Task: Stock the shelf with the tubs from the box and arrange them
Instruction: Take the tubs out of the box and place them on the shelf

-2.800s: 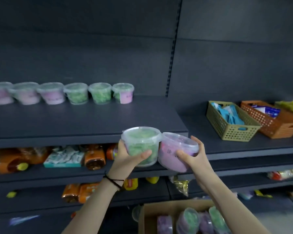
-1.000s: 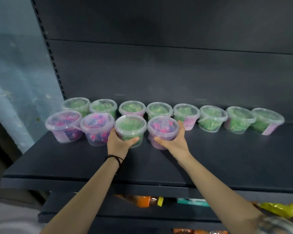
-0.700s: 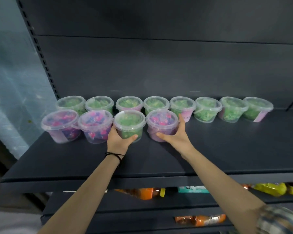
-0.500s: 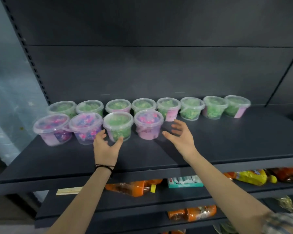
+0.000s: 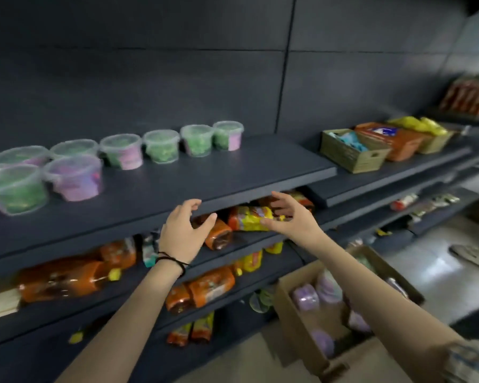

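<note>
In front of the dark shelf (image 5: 205,175), at its front edge, both hands hang in the air with nothing in them. The left hand (image 5: 184,230) is wide open, back to the camera, with the fingers spread and lightly bent and the thumb out to the right. Its fingertips overlap the shelf edge in the picture, but whether they touch it cannot be told. A black band (image 5: 172,258) circles that wrist. The right hand (image 5: 291,219) is just beside it, also open, with the fingers loosely curved and the thumb pointing left toward the other hand. The two hands are close but apart.

The tubs are on the shelf, up and to the left of the hands and well apart from them. A green tub (image 5: 14,189) and a purple tub (image 5: 74,175) stand side by side at the front. Behind them runs a back row of tubs (image 5: 162,146) along the rear panel, mostly green inside, ending with one (image 5: 228,135) at the right. All are upright with clear lids on.

Low on the right, under the right forearm, an open cardboard box (image 5: 296,324) sits on the floor with more purple tubs (image 5: 306,297) lying in it.

Orange packets (image 5: 67,280) lie on the lower shelves, and baskets (image 5: 351,158) stand on the next shelf to the right.
</note>
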Demonstrator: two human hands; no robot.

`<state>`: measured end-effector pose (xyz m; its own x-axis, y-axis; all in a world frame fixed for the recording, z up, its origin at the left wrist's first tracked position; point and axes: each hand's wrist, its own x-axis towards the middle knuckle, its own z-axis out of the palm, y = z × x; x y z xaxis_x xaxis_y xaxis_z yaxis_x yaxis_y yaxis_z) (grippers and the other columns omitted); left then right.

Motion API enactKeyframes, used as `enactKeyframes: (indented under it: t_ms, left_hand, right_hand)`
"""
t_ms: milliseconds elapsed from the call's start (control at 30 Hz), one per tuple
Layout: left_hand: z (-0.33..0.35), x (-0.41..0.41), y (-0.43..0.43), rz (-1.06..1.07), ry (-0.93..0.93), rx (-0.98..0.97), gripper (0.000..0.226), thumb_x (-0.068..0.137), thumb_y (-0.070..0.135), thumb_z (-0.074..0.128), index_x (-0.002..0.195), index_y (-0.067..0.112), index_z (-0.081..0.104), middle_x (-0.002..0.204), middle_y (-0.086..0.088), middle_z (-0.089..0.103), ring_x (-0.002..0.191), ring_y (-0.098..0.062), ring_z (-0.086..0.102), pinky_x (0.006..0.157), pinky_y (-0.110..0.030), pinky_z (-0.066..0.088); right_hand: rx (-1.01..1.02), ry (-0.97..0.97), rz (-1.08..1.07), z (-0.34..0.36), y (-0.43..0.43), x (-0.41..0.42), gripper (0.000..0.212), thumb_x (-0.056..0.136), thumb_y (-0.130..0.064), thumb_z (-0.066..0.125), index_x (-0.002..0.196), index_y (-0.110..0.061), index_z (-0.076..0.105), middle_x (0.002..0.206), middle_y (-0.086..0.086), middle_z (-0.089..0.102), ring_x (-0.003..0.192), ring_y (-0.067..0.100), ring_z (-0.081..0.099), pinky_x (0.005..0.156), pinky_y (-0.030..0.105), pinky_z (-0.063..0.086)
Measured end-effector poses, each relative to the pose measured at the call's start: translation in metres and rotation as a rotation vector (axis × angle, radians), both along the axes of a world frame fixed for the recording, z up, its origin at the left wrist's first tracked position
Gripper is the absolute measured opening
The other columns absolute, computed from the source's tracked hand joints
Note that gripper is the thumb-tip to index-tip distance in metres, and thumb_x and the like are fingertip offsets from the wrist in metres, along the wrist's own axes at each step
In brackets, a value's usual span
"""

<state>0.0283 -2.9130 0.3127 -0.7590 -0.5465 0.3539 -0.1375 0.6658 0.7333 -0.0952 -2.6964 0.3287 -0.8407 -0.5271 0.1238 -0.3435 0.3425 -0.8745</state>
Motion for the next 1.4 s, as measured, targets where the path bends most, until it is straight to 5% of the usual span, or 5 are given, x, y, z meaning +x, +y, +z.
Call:
enactKeyframes:
  t_ms: [333,600,800,1200,1400]
  left_hand:
    - [-0.133,-0.081,0.167,-0.300,-0.465,0.005,0.057,0.085,0.050,0.060,0.132,0.020,0.047,0.133,-0.002,0.051,0.121,-0.021,0.049,0.093,-0.033,0.045]
    - [-0.264,-0.170,0.223,-0.366,-0.736,0.125,0.056,0.081,0.049,0.064,0.128,0.022,0.050,0.132,-0.002,0.050,0.119,-0.022,0.049,0.092,-0.035,0.046]
    - [-0.353,-0.238,0.249,-0.339,-0.841,0.144,0.063,0.080,0.043,0.068,0.134,0.020,0.044,0.138,-0.006,0.044,0.124,-0.026,0.043,0.094,-0.037,0.044]
    - [-0.526,-0.343,0.279,-0.259,-0.814,0.419,0.100,0.058,0.028,0.088,0.140,0.017,0.032,0.139,-0.005,0.045,0.128,-0.021,0.044,0.106,-0.042,0.039]
    - [-0.573,-0.359,0.274,-0.382,-1.029,-0.190,0.118,0.065,0.039,0.083,0.151,0.020,0.006,0.158,-0.002,0.013,0.145,-0.021,0.012,0.115,-0.039,0.020]
  right_hand:
    - [0.243,-0.193,-0.217,-0.129,0.193,-0.047,0.068,0.075,-0.029,0.080,0.135,-0.021,0.049,0.116,-0.002,0.061,0.108,0.015,0.059,0.095,0.033,0.049]
    - [0.378,-0.468,-0.291,-0.263,0.252,-0.111,0.070,0.071,-0.023,0.083,0.133,-0.015,0.051,0.113,-0.002,0.062,0.104,0.016,0.061,0.085,0.023,0.048]
    - [0.466,-0.550,-0.315,-0.362,0.273,-0.173,0.071,0.068,-0.030,0.085,0.129,-0.017,0.051,0.113,-0.001,0.064,0.101,0.016,0.063,0.087,0.028,0.052]
    - [0.609,-0.282,-0.269,-0.514,0.242,-0.345,0.105,0.065,-0.042,0.084,0.148,-0.024,0.024,0.146,0.008,0.033,0.132,0.029,0.032,0.105,0.042,0.034]
    - [0.645,-0.282,-0.205,-0.547,0.221,-0.384,0.087,0.072,-0.049,0.074,0.143,-0.032,0.028,0.141,0.008,0.036,0.129,0.031,0.033,0.101,0.050,0.040]
